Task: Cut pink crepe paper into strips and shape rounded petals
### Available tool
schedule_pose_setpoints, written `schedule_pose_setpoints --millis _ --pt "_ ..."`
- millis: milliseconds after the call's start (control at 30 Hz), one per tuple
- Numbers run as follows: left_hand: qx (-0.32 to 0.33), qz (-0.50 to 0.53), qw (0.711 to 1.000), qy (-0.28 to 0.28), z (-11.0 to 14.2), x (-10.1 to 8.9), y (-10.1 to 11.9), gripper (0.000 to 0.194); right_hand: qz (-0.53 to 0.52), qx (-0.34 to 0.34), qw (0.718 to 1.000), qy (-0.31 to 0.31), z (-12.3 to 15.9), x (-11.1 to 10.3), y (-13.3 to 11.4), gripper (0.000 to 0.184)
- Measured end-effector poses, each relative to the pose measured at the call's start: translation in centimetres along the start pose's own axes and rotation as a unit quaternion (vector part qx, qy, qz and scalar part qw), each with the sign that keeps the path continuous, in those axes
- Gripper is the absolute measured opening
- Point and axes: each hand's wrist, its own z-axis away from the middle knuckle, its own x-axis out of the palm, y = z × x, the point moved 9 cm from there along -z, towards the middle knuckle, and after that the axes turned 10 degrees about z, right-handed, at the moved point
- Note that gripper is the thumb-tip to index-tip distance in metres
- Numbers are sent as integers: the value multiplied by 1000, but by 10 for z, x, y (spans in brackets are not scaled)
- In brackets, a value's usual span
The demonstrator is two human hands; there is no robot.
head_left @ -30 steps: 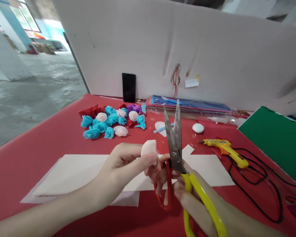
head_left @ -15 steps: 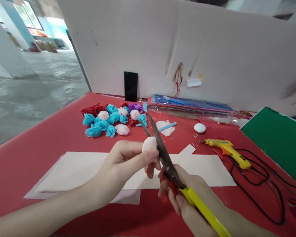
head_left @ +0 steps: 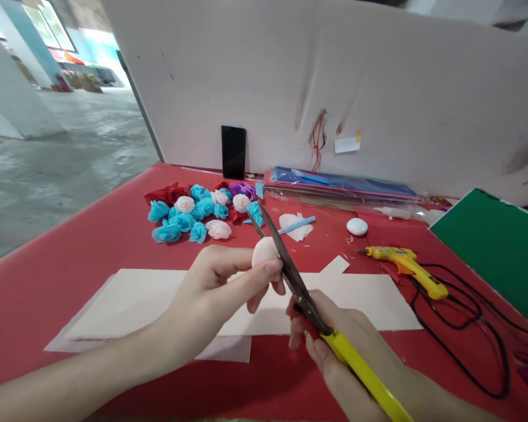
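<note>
Between thumb and fingers, my left hand (head_left: 229, 287) pinches a small pale pink piece of paper (head_left: 264, 251) with a rounded top edge. My right hand (head_left: 334, 328) grips scissors (head_left: 297, 281) with dark blades and yellow and red handles. The blades are slightly apart, pointing up and away, and lie against the right side of the paper piece. Under both hands a long cream paper strip (head_left: 369, 299) lies flat on the red table (head_left: 127, 387), over a thin whitish sheet (head_left: 229, 350).
Blue, pink, red and purple paper flowers (head_left: 182, 223) cluster at the back left. A yellow glue gun (head_left: 405, 264) with a looping black cord lies right, near a white oval object (head_left: 356, 227) and a green board (head_left: 493, 252). A black phone (head_left: 233, 152) leans on the back panel.
The paper piece and my left hand have shifted very slightly up and left. The scissor blades still lie against the paper, and my right-hand fingers have moved a little on the handles.
</note>
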Motion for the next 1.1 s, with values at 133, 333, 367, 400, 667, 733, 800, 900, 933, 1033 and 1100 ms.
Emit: schedule_pose_setpoints --millis 133,333,367,400,667,733,800,900,933,1033,1100 --pt "-16 -14 1000 -4 0 2 -1 33 -5 -19 1000 -22 0 0 -6 27" --pt "-42 31 999 -8 2 3 -6 28 -6 -20 1000 -24 -1 0 -7 25" --pt "-49 43 998 -10 2 3 -7 27 -4 -17 1000 -26 -1 1 -6 24" --pt "-55 52 997 -11 1 3 -9 27 -3 -16 1000 -27 -1 2 -5 24" --pt "-76 63 995 -7 0 3 -13 29 -7 -21 1000 -13 -1 3 1 21" --pt "-75 59 995 -3 1 3 -13 30 -21 -20 1000 2 -2 6 5 19" --pt "-75 61 995 -2 1 3 -13 30 -49 -19 998 43 -2 6 11 19" --pt "-80 75 994 -6 3 5 -13 29 -86 -7 992 92 -3 10 23 23" --pt "-83 81 993 -8 3 6 -14 29 -93 -1 991 98 -5 12 27 24" --pt "-88 101 991 -17 3 9 -14 28 -97 13 993 68 -11 18 38 21" --pt "-88 112 990 -21 3 10 -13 27 -88 18 995 30 -13 21 40 17"
